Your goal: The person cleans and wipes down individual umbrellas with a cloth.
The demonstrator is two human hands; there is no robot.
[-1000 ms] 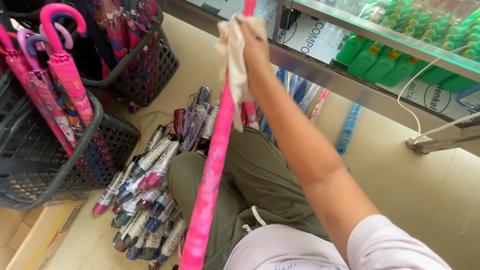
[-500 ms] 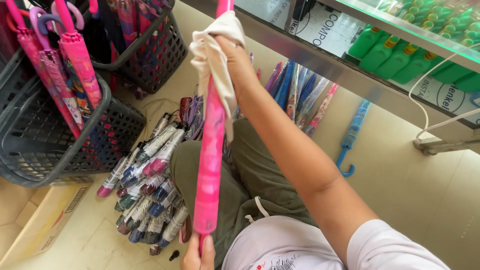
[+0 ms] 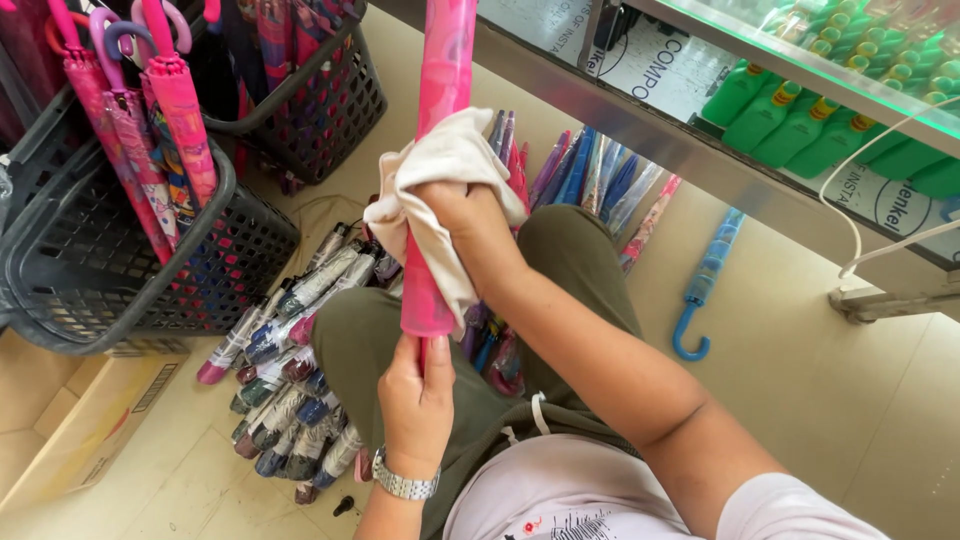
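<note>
A long pink folded umbrella (image 3: 445,70) stands nearly upright in front of me, in a clear wrapper. My right hand (image 3: 462,215) is wrapped around its middle with a cream cloth (image 3: 440,165) bunched between palm and umbrella. Below it, my left hand (image 3: 418,400), with a metal watch at the wrist, grips the umbrella's lower end. I sit on the floor in olive trousers (image 3: 570,270).
Several short folded umbrellas (image 3: 290,380) lie on the floor by my left knee. Two dark baskets (image 3: 130,290) with pink umbrellas stand at left. Blue and pink umbrellas (image 3: 700,290) lie under a glass counter (image 3: 760,170) holding green bottles. A cardboard box (image 3: 90,430) is at bottom left.
My right hand and the cloth have slid down the pink umbrella toward me. My left hand came into view and took the umbrella's lower end.
</note>
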